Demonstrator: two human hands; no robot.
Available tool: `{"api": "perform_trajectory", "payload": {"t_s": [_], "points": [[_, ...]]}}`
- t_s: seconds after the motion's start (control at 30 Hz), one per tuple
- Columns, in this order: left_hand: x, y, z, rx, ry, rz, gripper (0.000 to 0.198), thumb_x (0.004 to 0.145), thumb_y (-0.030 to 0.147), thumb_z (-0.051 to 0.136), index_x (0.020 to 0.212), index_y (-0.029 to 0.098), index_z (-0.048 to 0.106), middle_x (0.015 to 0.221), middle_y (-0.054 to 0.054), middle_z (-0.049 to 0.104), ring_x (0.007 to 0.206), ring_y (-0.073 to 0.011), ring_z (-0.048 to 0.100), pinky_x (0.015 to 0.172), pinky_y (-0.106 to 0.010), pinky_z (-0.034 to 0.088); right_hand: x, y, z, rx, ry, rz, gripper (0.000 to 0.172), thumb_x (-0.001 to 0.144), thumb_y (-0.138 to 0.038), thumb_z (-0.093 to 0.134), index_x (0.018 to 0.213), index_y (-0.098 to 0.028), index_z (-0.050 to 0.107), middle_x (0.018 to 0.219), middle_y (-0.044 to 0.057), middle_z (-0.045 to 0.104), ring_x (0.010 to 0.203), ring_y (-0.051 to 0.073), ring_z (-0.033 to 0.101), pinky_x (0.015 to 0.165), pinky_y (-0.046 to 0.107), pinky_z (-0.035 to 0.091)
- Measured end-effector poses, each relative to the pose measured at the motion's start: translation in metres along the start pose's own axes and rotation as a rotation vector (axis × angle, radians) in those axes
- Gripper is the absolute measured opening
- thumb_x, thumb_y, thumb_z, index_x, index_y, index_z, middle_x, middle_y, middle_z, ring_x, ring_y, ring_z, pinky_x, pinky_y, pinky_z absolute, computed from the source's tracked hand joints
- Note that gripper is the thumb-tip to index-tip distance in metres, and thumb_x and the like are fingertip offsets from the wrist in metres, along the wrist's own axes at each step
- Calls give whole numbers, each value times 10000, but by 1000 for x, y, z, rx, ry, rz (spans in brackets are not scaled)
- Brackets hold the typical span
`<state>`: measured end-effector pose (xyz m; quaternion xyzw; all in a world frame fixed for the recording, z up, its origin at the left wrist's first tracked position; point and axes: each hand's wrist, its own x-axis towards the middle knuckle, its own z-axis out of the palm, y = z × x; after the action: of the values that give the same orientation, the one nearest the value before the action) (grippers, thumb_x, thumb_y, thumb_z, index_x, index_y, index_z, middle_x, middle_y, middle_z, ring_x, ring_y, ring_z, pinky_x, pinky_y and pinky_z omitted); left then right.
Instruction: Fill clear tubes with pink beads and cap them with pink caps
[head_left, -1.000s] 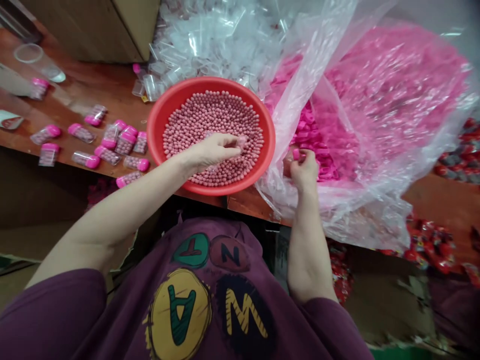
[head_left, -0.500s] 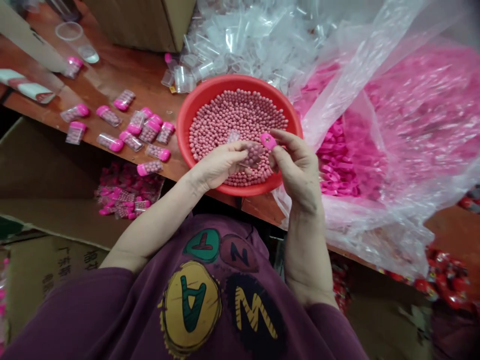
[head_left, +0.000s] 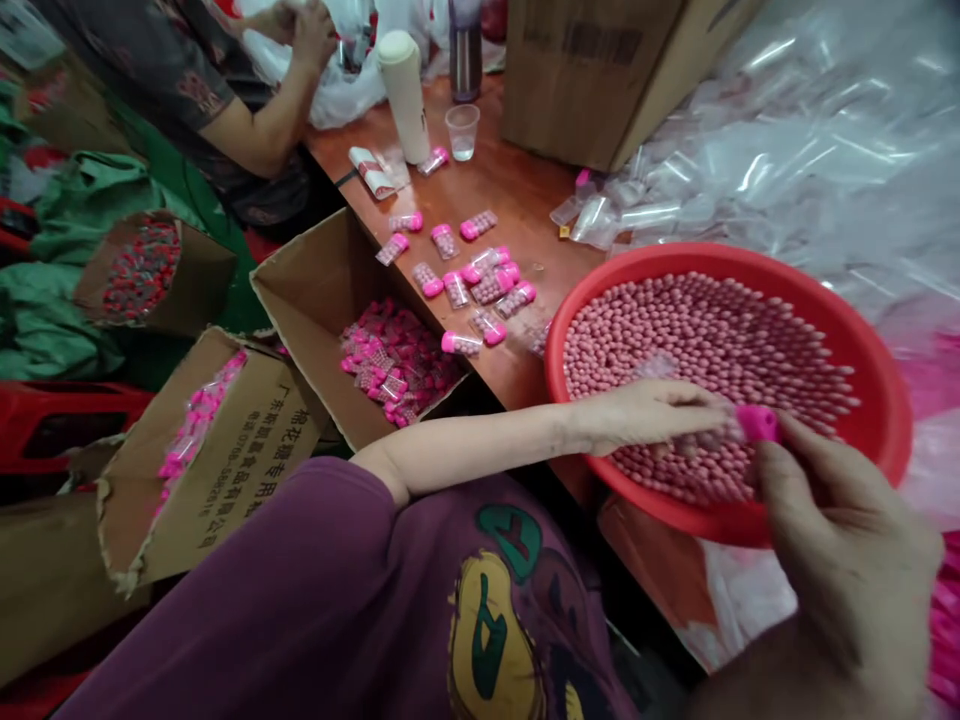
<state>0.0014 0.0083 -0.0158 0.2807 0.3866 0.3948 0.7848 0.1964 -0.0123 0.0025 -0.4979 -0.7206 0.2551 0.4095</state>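
Observation:
My left hand reaches over the near side of a red bowl full of small pink candy balls. Its fingers are closed on a small clear tube filled with balls. My right hand meets it from the right, thumb and fingers pinched on the tube's bright pink cap. Both hands hover just above the balls.
Several filled pink-capped tubes lie on the wooden table. An open carton below the table edge holds more. Clear empty tubes pile behind the bowl. Another person works at the far end by a bottle and cup.
The view has swung left and down. My right hand has brought the pink cap onto the end of the tube held by my left hand.

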Motion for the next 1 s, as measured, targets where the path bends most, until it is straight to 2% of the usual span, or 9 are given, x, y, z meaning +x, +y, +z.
{"api": "perform_trajectory", "payload": {"t_s": [0.07, 0.13, 0.27, 0.33, 0.43, 0.53, 0.67, 0.8, 1.0], "points": [[3, -3, 0, 5, 30, -7, 135, 961, 254, 672, 838, 264, 728, 926, -62, 713, 693, -100, 575, 608, -382, 411, -4, -2, 0, -108, 42, 95, 387, 959, -655, 738, 1343, -700, 756, 1103, 9, 851, 1058, 481, 824, 846, 727, 692], [4, -5, 0, 28, 59, -7, 148, 955, 253, 664, 817, 261, 717, 891, -67, 686, 700, -115, 558, 647, -401, 416, -4, -2, 1, -145, 3, 149, 390, 965, -701, 696, 1352, -700, 751, 1054, 16, 850, 1004, 482, 827, 818, 733, 689], [-7, 2, 2, 71, 61, 35, 171, 978, 225, 674, 806, 234, 668, 833, -41, 642, 704, -119, 546, 688, -360, 429, 2, 5, 3, -184, -50, -18, 352, 985, -691, 686, 1324, -666, 780, 1073, 35, 841, 1014, 438, 811, 840, 676, 683], [-17, 7, 5, 67, 45, 43, 117, 978, 198, 681, 862, 211, 675, 872, -28, 666, 715, -112, 565, 687, -320, 434, 4, 6, 5, -218, -53, -75, 352, 1020, -637, 662, 1346, -601, 792, 1101, 62, 825, 1037, 412, 802, 931, 671, 675], [-30, 12, 8, 36, 36, 47, 103, 1001, 178, 643, 903, 172, 674, 870, -16, 659, 721, -101, 579, 680, -279, 425, 4, 3, 7, -258, -24, -94, 343, 1075, -511, 610, 1321, -425, 833, 1194, 116, 805, 1151, 385, 788, 1051, 644, 657], [-32, 8, 6, -66, 13, 87, 108, 950, 116, 628, 1028, 168, 682, 936, -23, 690, 782, -109, 630, 709, -261, 444, 2, -5, 7, -228, 114, -97, 317, 1067, -408, 643, 1304, -297, 822, 1203, 119, 820, 1134, 333, 796, 1055, 566, 674], [-32, 4, 6, -153, -7, 94, 401, 784, 28, 689, 1161, 165, 664, 1080, -39, 735, 903, -128, 690, 773, -257, 477, 0, -20, 4, -96, 118, -29, 312, 1088, -377, 637, 1352, -294, 781, 1232, 73, 831, 1100, 262, 794, 1025, 481, 685], [-37, 4, 9, -151, -4, 104, 341, 809, 50, 706, 1132, 158, 698, 1074, -26, 744, 893, -114, 693, 794, -247, 501, -2, -29, 3, -68, 77, -85, 247, 1092, -339, 645, 1246, -285, 830, 1191, 65, 845, 1121, 263, 794, 1037, 464, 671], [-35, 4, 7, -152, -18, 132, 357, 763, 44, 695, 1102, 153, 726, 1000, -32, 756, 845, -116, 697, 734, -227, 496, -4, -21, 7, 27, 55, -149, 225, 1095, -307, 685, 1262, -288, 834, 1159, 64, 842, 1053, 248, 793, 974, 437, 670]]}}
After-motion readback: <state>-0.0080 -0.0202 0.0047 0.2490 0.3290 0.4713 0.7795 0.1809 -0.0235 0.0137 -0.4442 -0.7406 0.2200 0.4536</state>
